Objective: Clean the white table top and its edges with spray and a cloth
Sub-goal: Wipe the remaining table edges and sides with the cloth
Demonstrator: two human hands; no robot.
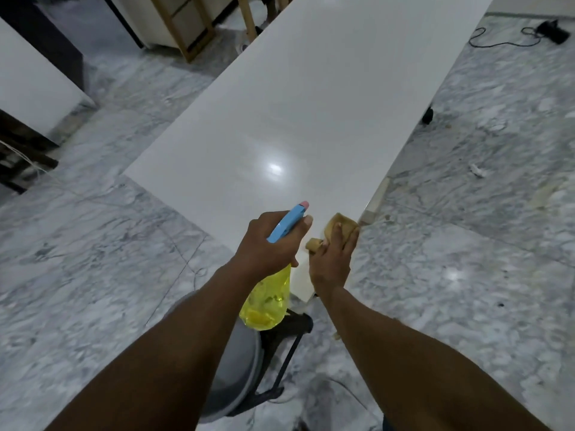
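A long white table top (311, 113) runs away from me, glossy with a light glare near its middle. My left hand (267, 244) grips a spray bottle (267, 303) with a yellow body and a blue trigger head, held over the table's near corner with the nozzle pointing away. Beside it, my right hand (334, 259) presses a tan cloth (340, 223) flat on the near right corner, by the right edge. Part of the cloth is hidden under my palm.
Grey marble floor surrounds the table. A grey stool or chair seat (233, 368) with a black frame stands below my arms. A black device with a cable (553, 31) lies on the floor at far right. Wooden furniture legs (193, 35) stand at the far end.
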